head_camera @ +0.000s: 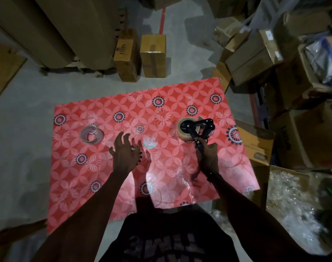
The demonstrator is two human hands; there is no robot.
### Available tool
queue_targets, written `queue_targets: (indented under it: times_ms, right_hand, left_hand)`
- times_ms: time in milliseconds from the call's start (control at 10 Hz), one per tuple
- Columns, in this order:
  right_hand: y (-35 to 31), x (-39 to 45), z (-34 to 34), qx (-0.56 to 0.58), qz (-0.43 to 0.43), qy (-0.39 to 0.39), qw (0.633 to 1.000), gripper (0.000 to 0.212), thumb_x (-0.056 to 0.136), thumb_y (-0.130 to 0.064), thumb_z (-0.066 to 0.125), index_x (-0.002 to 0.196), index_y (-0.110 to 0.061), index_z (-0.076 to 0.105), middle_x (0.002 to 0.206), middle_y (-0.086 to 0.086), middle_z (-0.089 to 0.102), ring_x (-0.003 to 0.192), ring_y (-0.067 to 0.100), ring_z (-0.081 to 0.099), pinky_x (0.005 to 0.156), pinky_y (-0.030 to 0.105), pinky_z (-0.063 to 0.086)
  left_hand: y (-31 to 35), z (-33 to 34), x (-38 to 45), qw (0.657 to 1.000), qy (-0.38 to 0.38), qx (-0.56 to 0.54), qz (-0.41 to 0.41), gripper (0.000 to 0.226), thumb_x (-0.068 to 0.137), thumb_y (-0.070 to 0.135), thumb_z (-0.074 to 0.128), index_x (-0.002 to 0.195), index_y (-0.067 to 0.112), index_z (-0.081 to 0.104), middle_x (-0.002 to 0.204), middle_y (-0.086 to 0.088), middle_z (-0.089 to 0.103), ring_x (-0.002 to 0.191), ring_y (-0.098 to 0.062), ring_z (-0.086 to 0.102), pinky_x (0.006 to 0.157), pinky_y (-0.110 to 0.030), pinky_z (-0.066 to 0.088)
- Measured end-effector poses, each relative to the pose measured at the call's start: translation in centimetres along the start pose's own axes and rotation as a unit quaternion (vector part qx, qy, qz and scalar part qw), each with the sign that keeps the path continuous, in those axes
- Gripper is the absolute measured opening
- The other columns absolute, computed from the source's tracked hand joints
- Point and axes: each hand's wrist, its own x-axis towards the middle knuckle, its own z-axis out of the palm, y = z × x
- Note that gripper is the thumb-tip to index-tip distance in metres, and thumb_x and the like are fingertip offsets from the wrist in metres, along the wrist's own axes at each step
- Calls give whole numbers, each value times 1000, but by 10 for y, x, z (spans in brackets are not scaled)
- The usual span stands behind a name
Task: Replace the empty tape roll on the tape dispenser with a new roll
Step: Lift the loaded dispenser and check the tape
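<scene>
Right hand gripping black plastic tape dispenser handle, full clear roll mounted; left hand spread, holding nothing; spent transparent core discarded centre-left of frame.

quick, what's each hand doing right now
Left hand: open, fingers spread, holding nothing.
Right hand: gripping the dispenser by its handle.

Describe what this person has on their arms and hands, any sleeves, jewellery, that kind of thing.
Both forearms are bare, with no sleeves in view. The left hand seems to carry a ring on one finger, though it is too small to be sure. A thin dark band sits at the wrist of the right hand. No gloves are worn. The torso wears a dark shirt with large lettering.
</scene>
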Motion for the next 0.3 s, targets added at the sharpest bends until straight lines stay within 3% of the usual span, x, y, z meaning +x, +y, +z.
queue_targets:
  times_ms: [100,200,300]
  right_hand:
    - [-2,2,-2,16,33,-32,999,57,95,-9,62,145,-34,52,102,13,46,95,22,40,61,24,26]
    - [0,-1,-4,-8,27,-51,998,56,95,-19,63,146,-38,48,105,14,49,99,28,45,69,29,35]
    - [-11,2,-11,-105,44,22,993,66,86,-38,70,148,-30,47,121,21,51,104,38,53,81,44,52]
  left_hand:
    - [-1,-1,-1,1000,-9,6,1,68,96,54,38,148,10,41,160,-19,33,147,-41,36,109,-71,28]
    - [-6,-1,-2,1000,-5,12,3,67,97,53,40,149,10,40,161,-18,33,148,-39,33,109,-71,29]
    - [-2,-1,-1,1000,-9,8,4,71,96,55,35,151,9,39,162,-19,34,149,-39,32,110,-73,27]
